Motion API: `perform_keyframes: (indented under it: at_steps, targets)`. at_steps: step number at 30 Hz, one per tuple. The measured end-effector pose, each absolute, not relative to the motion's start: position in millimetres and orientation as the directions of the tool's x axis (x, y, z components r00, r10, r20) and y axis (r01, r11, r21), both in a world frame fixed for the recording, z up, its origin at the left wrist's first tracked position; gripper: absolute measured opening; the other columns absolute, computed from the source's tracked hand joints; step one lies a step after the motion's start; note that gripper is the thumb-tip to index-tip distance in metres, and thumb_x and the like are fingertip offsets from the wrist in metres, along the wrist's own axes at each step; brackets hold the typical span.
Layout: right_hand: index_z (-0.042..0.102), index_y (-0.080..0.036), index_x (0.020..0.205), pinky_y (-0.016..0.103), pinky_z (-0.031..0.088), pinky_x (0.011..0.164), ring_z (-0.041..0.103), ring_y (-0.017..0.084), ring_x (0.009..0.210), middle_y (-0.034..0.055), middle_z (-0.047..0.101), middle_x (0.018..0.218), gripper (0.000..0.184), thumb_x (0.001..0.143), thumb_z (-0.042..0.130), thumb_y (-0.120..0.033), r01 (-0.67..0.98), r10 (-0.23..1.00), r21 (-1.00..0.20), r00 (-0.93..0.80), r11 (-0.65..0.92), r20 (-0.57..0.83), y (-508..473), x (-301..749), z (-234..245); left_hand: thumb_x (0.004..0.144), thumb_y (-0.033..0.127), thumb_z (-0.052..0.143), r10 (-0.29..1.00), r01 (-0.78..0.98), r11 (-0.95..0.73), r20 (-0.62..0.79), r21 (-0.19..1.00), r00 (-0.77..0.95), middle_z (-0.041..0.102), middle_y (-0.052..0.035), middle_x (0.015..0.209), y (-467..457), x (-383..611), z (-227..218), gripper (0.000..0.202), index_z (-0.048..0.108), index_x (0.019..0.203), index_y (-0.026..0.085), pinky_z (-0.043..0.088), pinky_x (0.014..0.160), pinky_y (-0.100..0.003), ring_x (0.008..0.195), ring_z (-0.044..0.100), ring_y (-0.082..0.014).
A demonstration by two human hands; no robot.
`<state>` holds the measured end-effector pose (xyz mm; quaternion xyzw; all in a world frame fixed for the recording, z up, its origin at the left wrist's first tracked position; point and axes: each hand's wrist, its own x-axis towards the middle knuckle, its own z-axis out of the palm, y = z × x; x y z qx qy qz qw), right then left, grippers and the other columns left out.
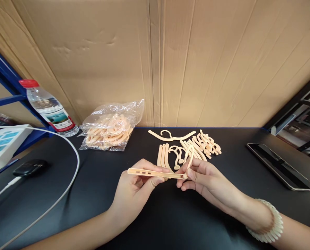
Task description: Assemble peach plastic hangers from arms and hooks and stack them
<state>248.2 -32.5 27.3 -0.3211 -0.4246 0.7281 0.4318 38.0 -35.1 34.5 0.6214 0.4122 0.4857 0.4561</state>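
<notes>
My left hand (135,189) is closed on a flat peach plastic bar (149,172) with small slots, held level above the black table (92,187). At the bar's right end, my right hand (200,175) pinches a thin curved peach hook piece (189,156) where it meets the bar. Just behind my hands lies a loose pile of peach hanger parts (188,144): bars, hooks and small clips. A white bead bracelet (270,225) circles my right wrist.
A clear plastic bag of more peach parts (109,130) lies at the back left. A water bottle (49,109) leans by a blue frame. A white power strip (2,142), white cable (71,152) and black device (30,167) sit left. A tablet (281,166) lies right. Cardboard (155,59) walls the back.
</notes>
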Motion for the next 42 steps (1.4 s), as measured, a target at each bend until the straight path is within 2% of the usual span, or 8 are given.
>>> perform_keyframes:
  at_steps: [4,9,18,22,27,34,38,42]
  targets:
    - [0.059,-0.015,0.078,0.027,0.055,0.069,0.067,0.014,0.072,0.0009,0.062,0.08,0.021,0.082,0.071,-0.031,-0.342,0.933,-0.92,-0.353,-0.193,-0.064,-34,244,27,0.079,0.021,0.07,0.96,0.098,-0.224,0.202,0.97,0.195,0.073,-0.0018,0.086,-36,37,33,0.004,0.072,0.082,0.023,0.058,0.08,-0.028,0.09,0.071,-0.0213]
    - [0.058,-0.015,0.077,0.028,0.055,0.066,0.067,0.013,0.068,0.0008,0.062,0.078,0.022,0.081,0.072,-0.032,-0.321,0.95,-0.935,-0.308,-0.15,-0.047,-34,241,24,0.078,0.022,0.071,0.958,0.081,-0.224,0.205,0.971,0.201,0.071,-0.0021,0.085,-35,39,36,0.006,0.075,0.081,0.024,0.059,0.072,-0.025,0.081,0.071,-0.0194]
    - [0.059,-0.015,0.079,0.024,0.056,0.062,0.068,0.013,0.064,-0.0007,0.064,0.07,0.025,0.077,0.076,-0.033,-0.364,0.962,-0.918,-0.264,-0.159,-0.062,-34,239,21,0.078,0.02,0.07,0.957,0.034,-0.231,0.22,0.972,0.19,0.068,-0.0018,0.08,-38,43,33,0.004,0.074,0.079,0.022,0.059,0.068,-0.022,0.076,0.07,-0.0168]
    - [0.062,-0.015,0.08,0.025,0.057,0.066,0.07,0.014,0.067,0.0008,0.067,0.072,0.024,0.076,0.077,-0.034,-0.369,0.961,-0.913,-0.267,-0.172,-0.073,-36,240,24,0.077,0.02,0.071,0.965,-0.028,-0.211,0.213,0.977,0.157,0.067,-0.0005,0.077,-35,43,34,0.001,0.072,0.076,0.02,0.059,0.069,-0.021,0.073,0.07,-0.0146]
    - [0.065,-0.016,0.083,0.027,0.058,0.07,0.071,0.017,0.079,0.007,0.073,0.084,0.022,0.078,0.075,-0.035,-0.317,0.961,-0.939,-0.272,-0.135,-0.047,-35,242,27,0.076,0.022,0.073,0.981,-0.072,-0.15,0.157,0.986,0.115,0.068,-0.0001,0.077,-30,42,35,0.006,0.069,0.074,0.017,0.059,0.069,-0.02,0.073,0.07,-0.0143]
    - [0.067,-0.014,0.082,0.023,0.059,0.065,0.071,0.014,0.07,0.0049,0.073,0.077,0.022,0.074,0.079,-0.031,-0.217,0.97,-0.974,-0.241,-0.063,-0.009,-31,240,22,0.08,0.026,0.071,0.984,-0.096,-0.075,0.089,0.993,0.157,0.073,-0.0017,0.083,-27,39,31,0.013,0.063,0.085,0.018,0.058,0.072,-0.023,0.076,0.07,-0.0145]
    - [0.062,-0.014,0.093,0.023,0.058,0.063,0.069,0.012,0.064,0.0026,0.072,0.071,0.03,0.074,0.078,-0.03,-0.206,0.974,-0.977,-0.226,-0.046,0.002,-31,238,20,0.08,0.027,0.07,0.981,-0.122,-0.069,0.089,0.99,0.174,0.072,-0.0007,0.082,-29,42,31,0.015,0.062,0.088,0.018,0.057,0.07,-0.023,0.072,0.069,-0.0134]
    - [0.05,-0.016,0.112,0.024,0.058,0.061,0.069,0.013,0.061,0.0002,0.071,0.069,0.049,0.073,0.078,-0.027,-0.214,0.972,-0.976,-0.237,-0.047,0.005,-32,235,20,0.077,0.025,0.073,0.948,-0.113,-0.042,0.075,0.993,0.311,0.07,-0.0013,0.081,-32,48,27,0.016,0.063,0.086,0.017,0.055,0.073,-0.025,0.076,0.068,-0.0157]
